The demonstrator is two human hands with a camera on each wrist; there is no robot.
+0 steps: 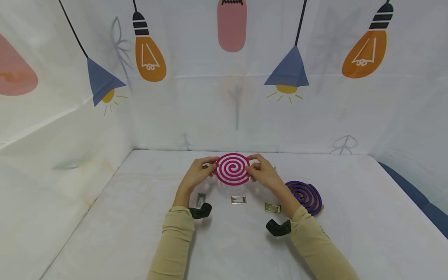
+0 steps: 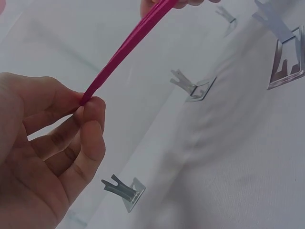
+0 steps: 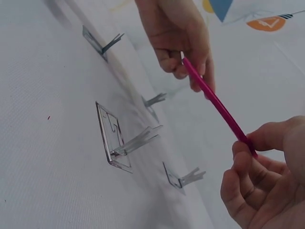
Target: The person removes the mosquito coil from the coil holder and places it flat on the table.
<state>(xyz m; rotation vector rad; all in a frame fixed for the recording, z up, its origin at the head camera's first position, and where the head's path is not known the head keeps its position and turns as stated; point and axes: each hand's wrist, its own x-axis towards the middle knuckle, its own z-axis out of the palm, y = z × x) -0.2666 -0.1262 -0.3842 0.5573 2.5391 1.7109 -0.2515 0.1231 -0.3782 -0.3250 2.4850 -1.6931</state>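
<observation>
A pink mosquito coil (image 1: 233, 168) is held up over the back of the white table, its spiral face toward the head camera. My left hand (image 1: 197, 171) pinches its left edge between thumb and fingers, as the left wrist view shows close up on the coil (image 2: 125, 47). At the opposite edge, my right hand (image 1: 264, 173) pinches it likewise; in the right wrist view the coil (image 3: 219, 106) appears edge-on between both hands. Below lie small metal coil stands with raised forked prongs: one stand (image 1: 238, 200) in the middle, another stand (image 1: 201, 199) beside my left wrist.
A third, yellowish stand (image 1: 272, 207) lies near my right wrist. Purple mosquito coils (image 1: 305, 194) rest on the table to the right, partly behind my right forearm. Farther back stand more stands, one stand (image 2: 125, 191) among them. A white sheet wall (image 1: 210, 116) with printed lamps rises behind the table.
</observation>
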